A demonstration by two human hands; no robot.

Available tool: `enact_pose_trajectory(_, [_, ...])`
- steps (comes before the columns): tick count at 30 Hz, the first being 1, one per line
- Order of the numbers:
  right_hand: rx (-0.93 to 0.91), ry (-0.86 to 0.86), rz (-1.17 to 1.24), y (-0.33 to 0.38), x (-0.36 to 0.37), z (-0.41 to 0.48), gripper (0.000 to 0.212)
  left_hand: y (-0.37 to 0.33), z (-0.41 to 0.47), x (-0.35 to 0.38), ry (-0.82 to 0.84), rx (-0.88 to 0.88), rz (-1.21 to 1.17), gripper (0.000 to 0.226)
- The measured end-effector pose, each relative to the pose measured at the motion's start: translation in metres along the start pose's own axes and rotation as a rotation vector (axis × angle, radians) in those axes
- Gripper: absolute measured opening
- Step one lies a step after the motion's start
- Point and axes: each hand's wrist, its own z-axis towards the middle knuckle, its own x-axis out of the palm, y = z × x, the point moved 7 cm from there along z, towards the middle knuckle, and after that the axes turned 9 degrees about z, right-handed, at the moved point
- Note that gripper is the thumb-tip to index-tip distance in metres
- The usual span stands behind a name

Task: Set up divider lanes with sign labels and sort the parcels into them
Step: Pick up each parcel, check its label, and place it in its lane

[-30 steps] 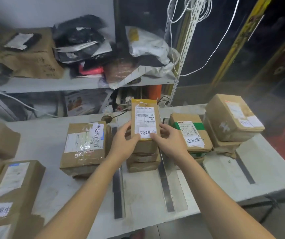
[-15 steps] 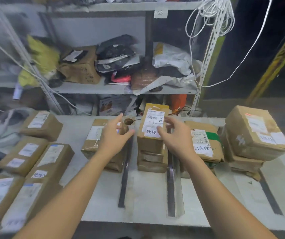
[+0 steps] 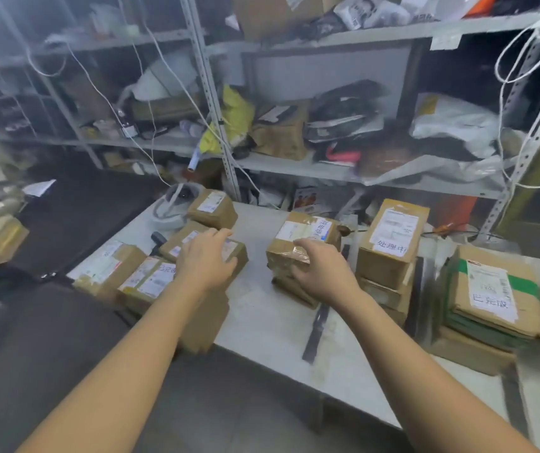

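Two empty hands, fingers loose: left hand [image 3: 208, 263] hovers over unsorted parcels [image 3: 111, 266], right hand [image 3: 320, 273] near lane stack [image 3: 304, 230]; best read label [image 3: 154, 282] before gripping.

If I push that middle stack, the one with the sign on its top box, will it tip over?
Probably tippy: the middle stack is several boxes high, and its top box looks bulkier than those beneath. The cardboard looks stiff, so boxes should slide whole, not buckle.
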Motion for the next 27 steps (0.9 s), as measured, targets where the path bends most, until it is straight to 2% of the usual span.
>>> enact_pose_trajectory(3, [-0.043, 0.043, -0.052, 0.028, 0.032, 0.007, 0.048, 0.040, -0.010, 0.000, 0.027, -0.017, 0.040, 0.059])
enact_pose_trajectory(6, [-0.066, 0.074, -0.122, 0.053, 0.061, 0.018, 0.053, 0.081, -0.014, 0.001, 0.005, -0.038, 0.046, 0.060])
enact_pose_trajectory(15, [0.025, 0.075, -0.206, 0.123, 0.140, 0.051, 0.045, 0.207, 0.012, 0.020, -0.024, -0.055, -0.076, 0.060])
enact_pose_trajectory(21, [0.143, 0.043, -0.163, 0.129, 0.175, 0.068, 0.047, 0.240, 0.042, 0.050, 0.025, 0.011, -0.144, 0.059])
enact_pose_trajectory(27, [0.270, 0.024, -0.059, 0.095, 0.197, 0.103, 0.051, 0.237, 0.093, 0.094, 0.146, 0.072, -0.306, 0.059])
